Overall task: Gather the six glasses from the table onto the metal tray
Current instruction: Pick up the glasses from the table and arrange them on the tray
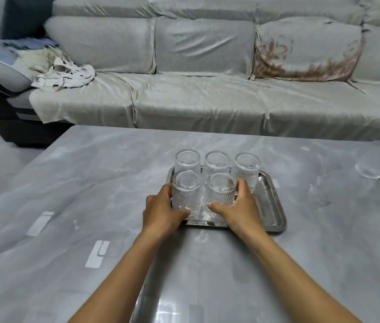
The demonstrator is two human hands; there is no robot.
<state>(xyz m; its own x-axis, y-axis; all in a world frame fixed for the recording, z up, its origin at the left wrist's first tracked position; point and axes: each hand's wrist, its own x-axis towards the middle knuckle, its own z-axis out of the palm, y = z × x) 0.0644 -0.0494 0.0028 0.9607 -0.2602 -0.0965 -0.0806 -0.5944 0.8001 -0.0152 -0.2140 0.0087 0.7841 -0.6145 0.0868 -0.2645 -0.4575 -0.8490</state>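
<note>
A metal tray [274, 201] lies in the middle of the grey table. Several ribbed clear glasses stand upside down on it: a back row [216, 163] of three and two in front. My left hand [161, 212] wraps the front left glass [187, 190]. My right hand [240, 206] wraps the front middle glass [222, 188], thumb at its base, fingers behind it. The tray's front right corner is bare. One more glass [377, 160] stands on the table at the far right edge, apart from the tray.
The grey marble-look table [91, 183] is glossy, with window reflections near me. A covered sofa [207, 89] runs along its far side, with crumpled cloth [65, 74] at its left end. Floor shows at the left.
</note>
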